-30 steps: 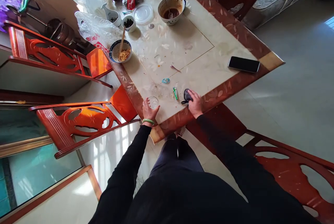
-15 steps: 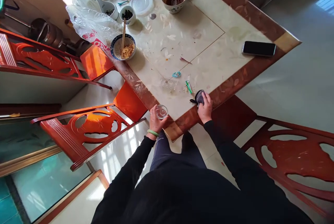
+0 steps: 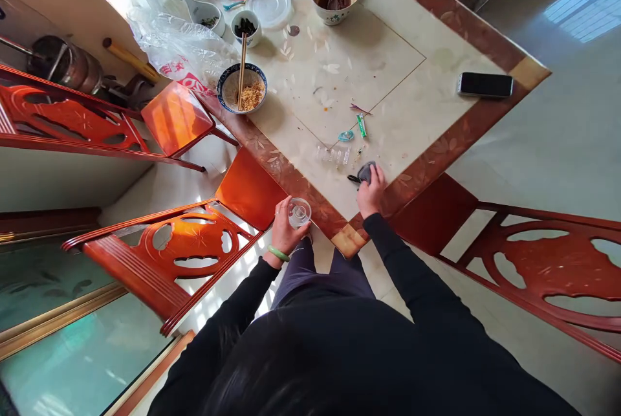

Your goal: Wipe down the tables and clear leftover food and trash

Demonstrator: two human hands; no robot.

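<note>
My left hand [image 3: 286,227] is wrapped round a small clear glass cup [image 3: 299,212], held just off the table's near left edge. A green bangle [image 3: 279,253] circles that wrist. My right hand [image 3: 371,189] presses a dark grey cloth [image 3: 367,172] onto the tabletop by the near corner, with its fingers closed on it. From the cloth's left side sticks out a small black loop [image 3: 354,179]. Just beyond it lie crumbs, a green-and-white wrapper [image 3: 361,125], a small blue packet [image 3: 346,136] and a clear ridged piece [image 3: 334,155].
A blue-rimmed bowl [image 3: 228,89] with chopsticks stands at the table's left edge. Farther back are a small cup [image 3: 251,38], a clear lid [image 3: 272,5], a bowl with a spoon [image 3: 334,14] and plastic bags [image 3: 179,34]. A phone [image 3: 485,85] lies right; wooden chairs [image 3: 252,186] flank the table.
The view has shifted, with the table's near corner now farther right. The green wrapper has moved away from me, and the clear ridged piece now shows plainly. Both hands keep their hold.
</note>
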